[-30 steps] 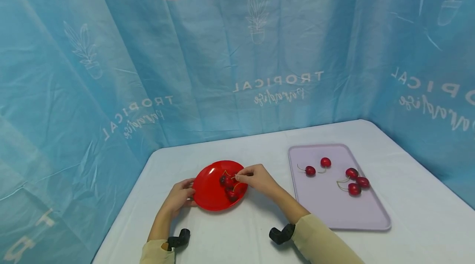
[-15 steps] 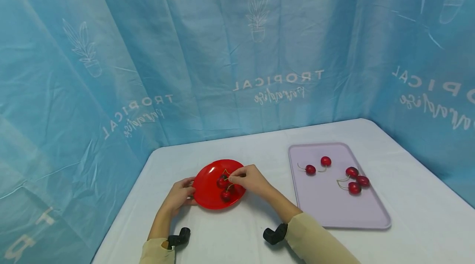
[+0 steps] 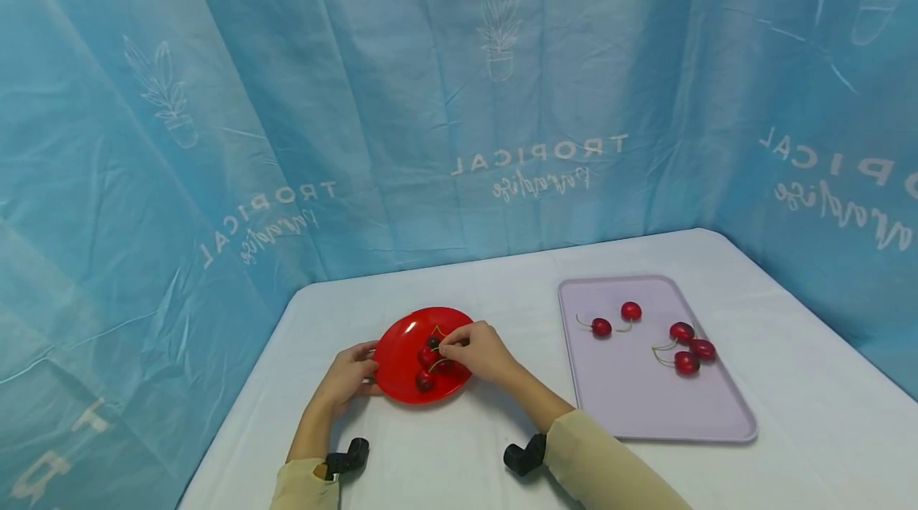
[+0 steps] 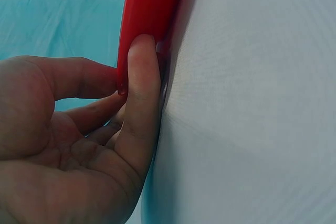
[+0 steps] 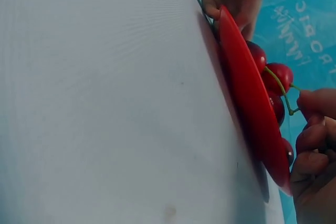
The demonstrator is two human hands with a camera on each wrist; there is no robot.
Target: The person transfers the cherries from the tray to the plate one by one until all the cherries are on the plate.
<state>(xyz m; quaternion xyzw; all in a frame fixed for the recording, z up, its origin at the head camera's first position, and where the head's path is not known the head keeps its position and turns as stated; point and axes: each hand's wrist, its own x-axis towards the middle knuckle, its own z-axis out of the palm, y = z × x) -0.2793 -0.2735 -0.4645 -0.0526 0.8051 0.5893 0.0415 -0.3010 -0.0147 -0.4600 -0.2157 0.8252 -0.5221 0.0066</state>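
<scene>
A red plate sits on the white table, tilted up slightly in the right wrist view. My left hand pinches its left rim; in the left wrist view a finger lies under the plate and another digit meets the rim from above. Over the plate's right part, my right hand pinches the green stem of a dark red cherry between thumb and fingertip. Other cherries lie on the plate, one of them towards the near side. The right fingers partly cover the fruit in the head view.
To the right lies a pale purple tray with a raised rim. Several stemmed cherries are on it, including a group of three by its right edge. A blue printed curtain hangs behind the white table.
My right hand has moved left over the plate with the cherry. The near cherry on the plate has shifted left too. My left hand stays at the rim.
</scene>
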